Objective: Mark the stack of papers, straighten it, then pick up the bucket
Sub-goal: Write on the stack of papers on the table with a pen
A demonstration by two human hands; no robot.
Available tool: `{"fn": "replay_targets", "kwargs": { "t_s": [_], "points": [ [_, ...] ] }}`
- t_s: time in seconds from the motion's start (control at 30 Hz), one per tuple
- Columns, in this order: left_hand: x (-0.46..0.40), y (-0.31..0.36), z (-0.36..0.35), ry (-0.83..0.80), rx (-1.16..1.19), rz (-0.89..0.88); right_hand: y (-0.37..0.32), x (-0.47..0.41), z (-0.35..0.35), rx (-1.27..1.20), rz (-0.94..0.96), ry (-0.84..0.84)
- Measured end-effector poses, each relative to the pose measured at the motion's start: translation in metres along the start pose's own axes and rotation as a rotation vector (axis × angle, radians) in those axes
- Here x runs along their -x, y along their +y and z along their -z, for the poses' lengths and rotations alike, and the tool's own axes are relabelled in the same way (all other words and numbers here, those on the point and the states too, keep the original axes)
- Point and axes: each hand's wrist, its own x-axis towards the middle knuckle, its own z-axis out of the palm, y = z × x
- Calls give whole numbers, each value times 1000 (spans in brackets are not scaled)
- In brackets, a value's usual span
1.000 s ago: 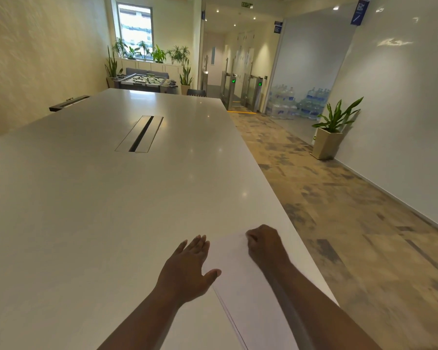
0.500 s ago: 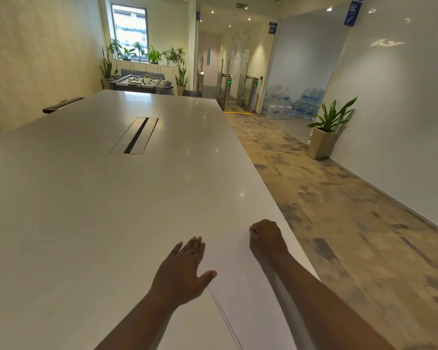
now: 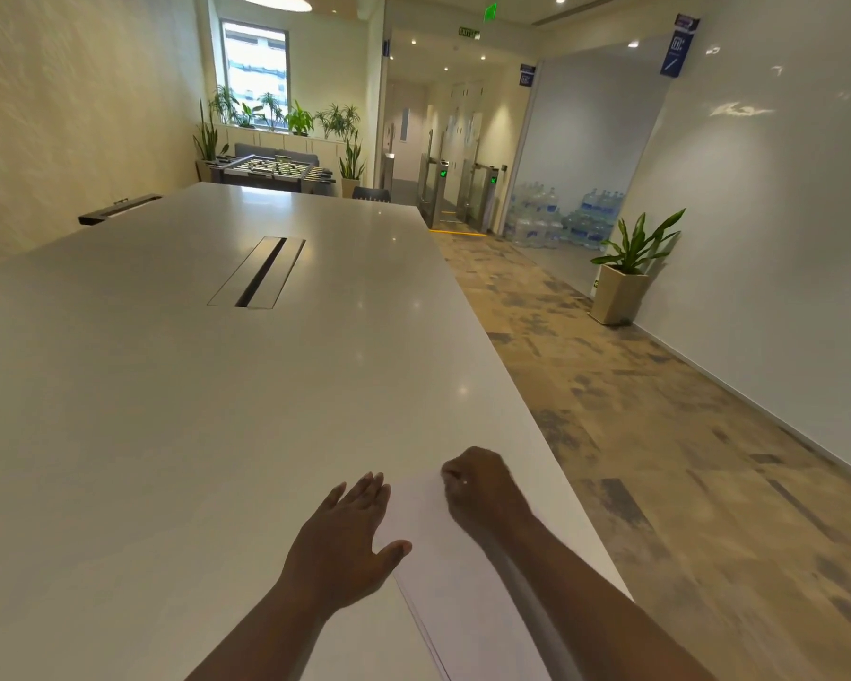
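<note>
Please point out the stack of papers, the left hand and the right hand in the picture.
stack of papers (image 3: 455, 572): head view, bare top sheet between the arms.
left hand (image 3: 345, 538): head view, back of the hand.
right hand (image 3: 487, 489): head view, back of the curled hand.

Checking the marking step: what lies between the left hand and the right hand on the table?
In the head view, only the bare top sheet of the stack of papers lies between the left hand and the right hand; nothing else sits there.

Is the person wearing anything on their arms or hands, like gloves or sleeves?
No. The left hand and right hand are bare, without gloves, and both forearms are uncovered as far as the picture shows. No watch or bracelet is visible.
</note>
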Motion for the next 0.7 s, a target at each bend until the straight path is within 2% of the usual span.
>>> {"fn": "replay_targets", "kwargs": {
  "t_s": [0.07, 0.23, 0.3, 0.4, 0.6, 0.7],
  "points": [
    [0, -1, -1, 7, 10, -1, 1, 3, -5, -31, 40, -30],
    [-1, -1, -4, 12, 20, 1, 28, -4, 17, -16, -174, 71],
    [-1, -1, -3, 9, 17, -6, 15, -4, 14, 42, -109, 47],
    [-1, -1, -3, 24, 8, -6, -2, 7, -4, -17, 37, -38],
    [-1, -2, -5, 34, 9, -12, 28, -3, 16, -16, -160, 60],
    [-1, -1, -5, 38, 9, -11, 9, -3, 18, 28, -81, 3]
  ]
}}
